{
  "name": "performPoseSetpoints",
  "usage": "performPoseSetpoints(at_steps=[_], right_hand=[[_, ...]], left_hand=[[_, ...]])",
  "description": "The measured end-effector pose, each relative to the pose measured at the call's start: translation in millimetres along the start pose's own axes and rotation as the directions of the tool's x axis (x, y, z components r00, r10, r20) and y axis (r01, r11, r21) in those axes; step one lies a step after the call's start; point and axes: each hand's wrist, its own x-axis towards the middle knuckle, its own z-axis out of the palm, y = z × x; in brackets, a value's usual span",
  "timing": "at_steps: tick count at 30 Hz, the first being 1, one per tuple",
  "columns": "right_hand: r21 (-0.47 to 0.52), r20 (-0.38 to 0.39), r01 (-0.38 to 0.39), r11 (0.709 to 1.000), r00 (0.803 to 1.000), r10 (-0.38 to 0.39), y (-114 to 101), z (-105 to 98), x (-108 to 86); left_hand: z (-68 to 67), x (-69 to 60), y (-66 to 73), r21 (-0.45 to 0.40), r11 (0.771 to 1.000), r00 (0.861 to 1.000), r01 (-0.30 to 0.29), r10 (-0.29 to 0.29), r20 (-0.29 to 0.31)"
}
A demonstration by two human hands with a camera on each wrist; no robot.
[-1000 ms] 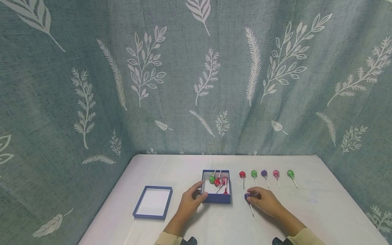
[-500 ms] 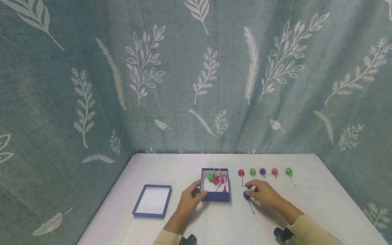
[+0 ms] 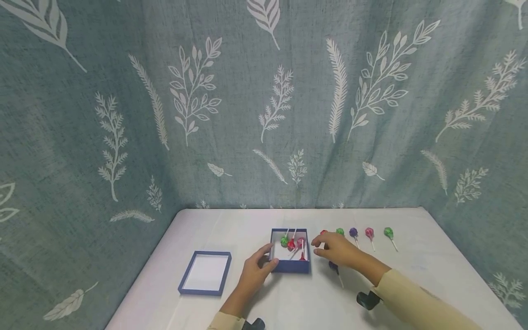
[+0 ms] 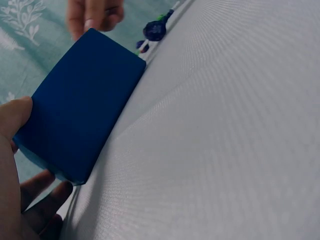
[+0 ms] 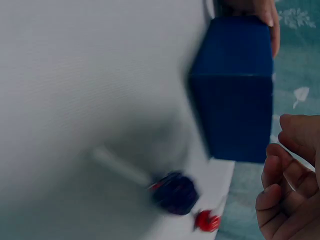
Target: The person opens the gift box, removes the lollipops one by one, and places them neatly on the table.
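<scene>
A small blue box with a white inside holds several lollipops, green, red and pink. My left hand grips its left side, thumb at the near corner and fingers along the side wall. Just right of the box is my right hand, its fingers loosely bent with nothing between them. A gap separates its fingertips from the box in the right wrist view. A purple lollipop lies on the table under the right hand, partly covered by it in the head view.
The blue-rimmed box lid lies inside up on the left. Behind the right hand is a row of lollipops: partly hidden red and green, then purple, pink and green. A patterned curtain hangs behind the table.
My right hand has let go of the purple lollipop and moved left and away from me, close to the box. The lollipop stays on the table. My left hand keeps its place.
</scene>
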Motion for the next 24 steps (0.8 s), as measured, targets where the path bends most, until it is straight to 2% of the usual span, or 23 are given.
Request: performPoseSetpoints(at_steps=[6,13,17,24], right_hand=[[-0.008,0.016,0.051,0.999,0.999,-0.051,-17.6,-0.1,19.1],[-0.038,0.022,0.118,0.992,0.993,-0.118,-25.9,14.9,37.0],[-0.092,0.036,0.125,0.988,0.992,-0.122,-30.1,22.0,44.2],[-0.242,0.057,0.056,0.969,0.997,-0.043,-37.9,27.9,58.0]], left_hand=[[-0.2,-0.9,1.8,0.004,1.000,1.000,0.009,-0.009,0.000],[-0.8,-1.0,-0.8,0.011,1.000,1.000,-0.009,0.009,0.003],[-1.0,-1.4,-2.0,0.007,1.000,1.000,-0.013,0.013,0.005],[-1.2,-0.4,-2.1,-0.016,0.999,0.999,-0.039,0.039,0.008]])
